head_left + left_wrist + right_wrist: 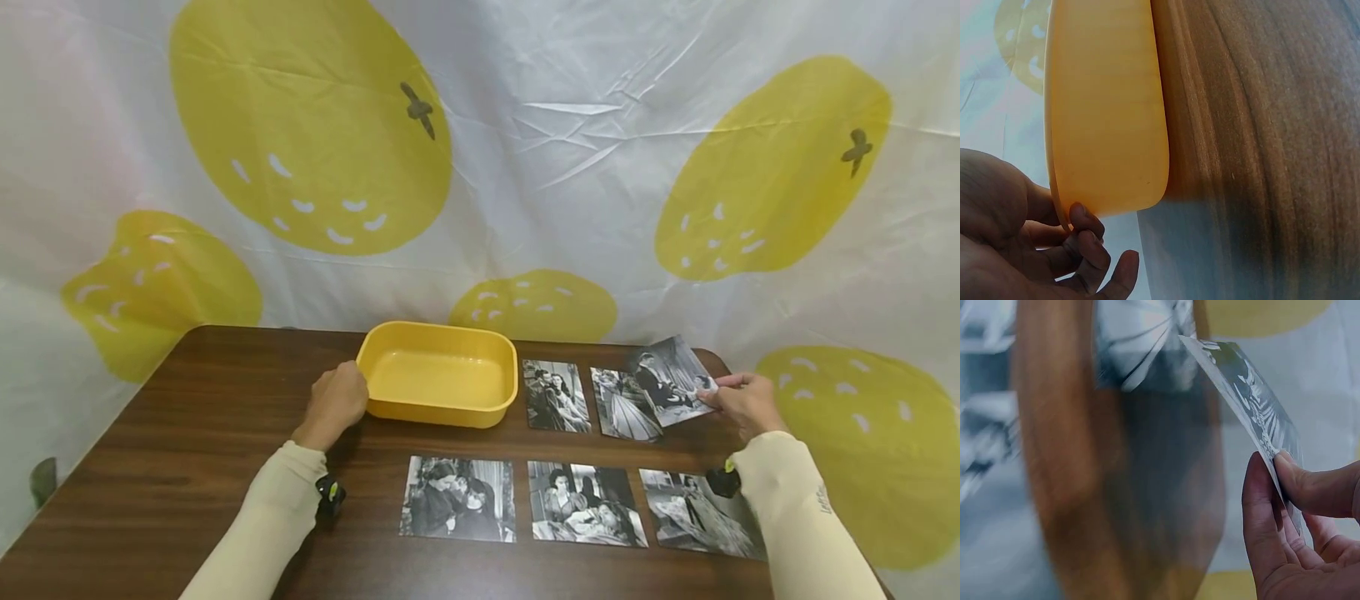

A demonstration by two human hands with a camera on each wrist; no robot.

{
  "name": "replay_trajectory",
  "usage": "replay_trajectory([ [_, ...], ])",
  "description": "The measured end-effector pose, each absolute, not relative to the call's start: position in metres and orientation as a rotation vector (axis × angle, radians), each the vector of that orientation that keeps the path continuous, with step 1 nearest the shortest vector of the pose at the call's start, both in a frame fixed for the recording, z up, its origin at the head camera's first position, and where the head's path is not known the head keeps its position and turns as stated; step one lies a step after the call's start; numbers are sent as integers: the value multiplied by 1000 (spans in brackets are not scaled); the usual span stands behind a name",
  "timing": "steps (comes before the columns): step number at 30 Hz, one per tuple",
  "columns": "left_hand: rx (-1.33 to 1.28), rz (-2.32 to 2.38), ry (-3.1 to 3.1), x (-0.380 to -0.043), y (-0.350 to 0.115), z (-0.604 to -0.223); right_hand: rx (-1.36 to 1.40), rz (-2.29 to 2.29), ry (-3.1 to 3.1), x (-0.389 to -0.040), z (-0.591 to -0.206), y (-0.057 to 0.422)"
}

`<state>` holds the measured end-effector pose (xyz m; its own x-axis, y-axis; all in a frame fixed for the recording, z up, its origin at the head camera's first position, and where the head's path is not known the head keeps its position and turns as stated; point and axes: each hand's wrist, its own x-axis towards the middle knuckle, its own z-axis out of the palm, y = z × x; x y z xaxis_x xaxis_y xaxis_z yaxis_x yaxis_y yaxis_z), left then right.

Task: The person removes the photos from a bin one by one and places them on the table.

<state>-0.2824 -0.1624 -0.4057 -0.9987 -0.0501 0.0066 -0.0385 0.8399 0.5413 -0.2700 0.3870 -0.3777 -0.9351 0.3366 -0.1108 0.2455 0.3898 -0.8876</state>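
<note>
My left hand (339, 400) grips the left rim of a yellow plastic tub (435, 414), its fingers curled over the edge in the left wrist view. The tub stands on the brown table and nothing lies in it. At the right, my right hand (746, 402) pinches a black-and-white photo (671, 379) between thumb and fingers. That photo is tilted and raised off the table; in the head view it overlaps part of a photo of a wide-skirted dress (621, 408). Beside the tub lies a photo of a couple (555, 396).
Nearer me lie a photo of people close together (459, 500), a photo with a reclining figure (587, 504) and another photo (697, 510), partly covered by my right wrist. Behind the wooden table (187, 433) hangs a white curtain with yellow fruit prints (555, 225).
</note>
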Motion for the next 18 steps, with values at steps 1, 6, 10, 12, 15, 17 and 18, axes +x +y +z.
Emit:
replay_trajectory([
  [1, 73, -880, -2992, -282, -162, -405, -543, 1632, -2524, -267, -381, 391],
  [6, 73, -875, -2998, -282, -162, -404, -548, 1816, -2379, -254, -402, 409],
  [10, 62, -873, -2993, -282, -162, -405, -604, 1812, -2368, -249, -413, 416],
  [12, 47, -862, -2982, -282, -163, -405, -657, 1732, -2411, -248, -415, 417],
  [15, 43, -860, -2972, -282, -163, -405, -739, 1543, -2526, -247, -415, 417],
  [17, 47, -863, -2970, -282, -163, -406, -761, 1451, -2579, -247, -415, 417],
  [18, 47, -862, -2967, -283, -163, -406, -769, 1390, -2613, -246, -415, 418],
])
